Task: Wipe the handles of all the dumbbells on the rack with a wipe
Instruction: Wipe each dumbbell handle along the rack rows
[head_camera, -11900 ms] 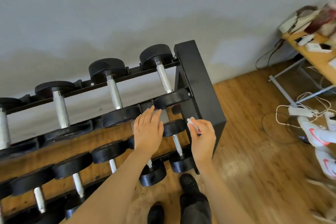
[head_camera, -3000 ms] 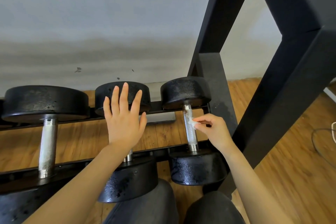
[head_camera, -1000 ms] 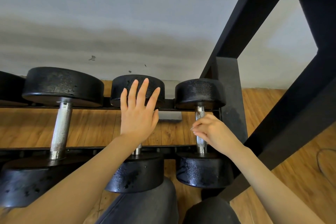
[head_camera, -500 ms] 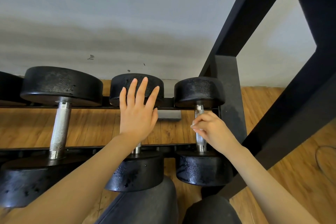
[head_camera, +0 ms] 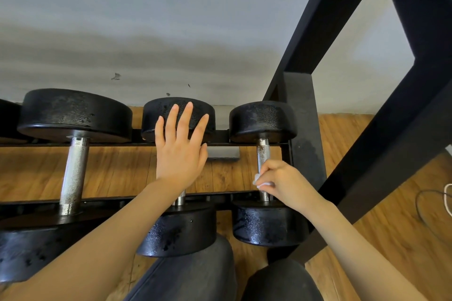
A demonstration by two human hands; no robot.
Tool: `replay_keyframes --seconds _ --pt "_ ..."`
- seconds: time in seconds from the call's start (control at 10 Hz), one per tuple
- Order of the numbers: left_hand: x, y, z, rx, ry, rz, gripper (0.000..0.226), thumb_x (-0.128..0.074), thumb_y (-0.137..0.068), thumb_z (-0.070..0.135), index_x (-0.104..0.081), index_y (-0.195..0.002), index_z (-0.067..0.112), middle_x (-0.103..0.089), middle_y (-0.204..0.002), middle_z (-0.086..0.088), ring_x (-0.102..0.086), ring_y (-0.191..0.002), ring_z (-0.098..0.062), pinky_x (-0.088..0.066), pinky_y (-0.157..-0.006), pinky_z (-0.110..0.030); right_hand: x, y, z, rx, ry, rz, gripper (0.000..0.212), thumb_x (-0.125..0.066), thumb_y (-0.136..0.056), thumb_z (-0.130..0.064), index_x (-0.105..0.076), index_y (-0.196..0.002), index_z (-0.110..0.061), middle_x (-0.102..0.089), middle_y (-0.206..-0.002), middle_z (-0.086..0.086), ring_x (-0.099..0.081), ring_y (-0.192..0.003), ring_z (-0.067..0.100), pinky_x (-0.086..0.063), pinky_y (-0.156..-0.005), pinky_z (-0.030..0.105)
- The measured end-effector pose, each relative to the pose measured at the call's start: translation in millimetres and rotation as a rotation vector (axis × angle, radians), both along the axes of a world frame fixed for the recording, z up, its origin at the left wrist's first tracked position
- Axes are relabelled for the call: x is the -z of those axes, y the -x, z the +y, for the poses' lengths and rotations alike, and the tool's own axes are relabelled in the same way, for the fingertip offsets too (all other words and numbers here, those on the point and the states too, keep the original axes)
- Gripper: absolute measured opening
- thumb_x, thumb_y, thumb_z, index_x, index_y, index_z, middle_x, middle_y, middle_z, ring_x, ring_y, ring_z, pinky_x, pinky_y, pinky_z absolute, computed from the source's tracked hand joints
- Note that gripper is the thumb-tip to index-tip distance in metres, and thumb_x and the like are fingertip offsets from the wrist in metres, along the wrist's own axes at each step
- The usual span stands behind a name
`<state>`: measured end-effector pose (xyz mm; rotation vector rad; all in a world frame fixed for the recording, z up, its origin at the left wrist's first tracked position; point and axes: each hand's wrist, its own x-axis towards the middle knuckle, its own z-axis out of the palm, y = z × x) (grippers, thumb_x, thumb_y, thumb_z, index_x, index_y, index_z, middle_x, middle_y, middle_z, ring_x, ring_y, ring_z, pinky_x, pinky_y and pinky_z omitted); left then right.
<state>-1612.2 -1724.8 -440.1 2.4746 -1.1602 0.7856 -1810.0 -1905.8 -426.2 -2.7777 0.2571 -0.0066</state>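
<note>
Right hand (head_camera: 285, 184) slid lower; wipe (head_camera: 261, 182) mostly hidden (handle (head_camera: 263, 154) partly too).

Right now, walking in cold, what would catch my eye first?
Probably the two hands: the right hand pinches a small white wipe against the metal handle of the rightmost dumbbell, while the left hand is spread flat over the middle dumbbell. Around them loom the black rack and a bigger dumbbell at left.
</note>
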Motion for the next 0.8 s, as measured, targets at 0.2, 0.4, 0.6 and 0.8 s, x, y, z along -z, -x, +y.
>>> replay_keyframes --seconds 0.2,0.4,0.6,0.8 --pt "-0.1 -0.2 -0.1 -0.002 0.003 0.003 0.060 -0.064 -0.087 0.029 -0.046 -0.144 0.019 -0.033 -0.155 -0.018 -0.023 -0.144 -0.040 -0.013 -0.116 -0.056 -5.3 -8.6 -5.8 -0.001 0.123 0.015 0.009 -0.069 -0.084 -0.025 -0.076 -0.089 -0.024 -0.055 -0.093 -0.006 -0.058 -0.089 0.017 -0.053 -0.068 0.032" --pt "0.7 -1.3 0.6 0.001 -0.013 0.001 0.061 -0.064 -0.088 0.030 -0.045 -0.145 0.020 -0.031 -0.156 -0.018 -0.023 -0.145 -0.040 -0.013 -0.116 -0.056 -6.2 -12.1 6.3 -0.163 0.148 0.201 0.011 -0.066 -0.087 -0.025 -0.077 -0.089 -0.022 -0.060 -0.097 -0.006 -0.057 -0.095 0.014 -0.042 -0.072 0.021" --pt "1.1 -2.4 1.1 0.004 -0.014 -0.007 0.062 -0.064 -0.087 0.030 -0.044 -0.145 0.020 -0.032 -0.155 -0.018 -0.023 -0.144 -0.040 -0.015 -0.115 -0.057 -12.6 -3.5 -11.2 -0.059 -0.065 0.181 0.007 -0.076 -0.079 -0.023 -0.078 -0.083 -0.029 -0.052 -0.081 -0.019 -0.054 -0.081 0.002 -0.041 -0.069 0.012" --pt "0.9 -2.4 0.7 0.009 -0.002 -0.009 0.062 -0.065 -0.087 0.030 -0.045 -0.145 0.020 -0.033 -0.155 -0.018 -0.023 -0.144 -0.040 -0.015 -0.115 -0.057 -6.8 6.4 -15.0 0.006 -0.281 0.193 0.010 -0.081 -0.074 -0.022 -0.078 -0.083 -0.026 -0.061 -0.083 -0.013 -0.060 -0.079 0.005 -0.049 -0.077 0.018"
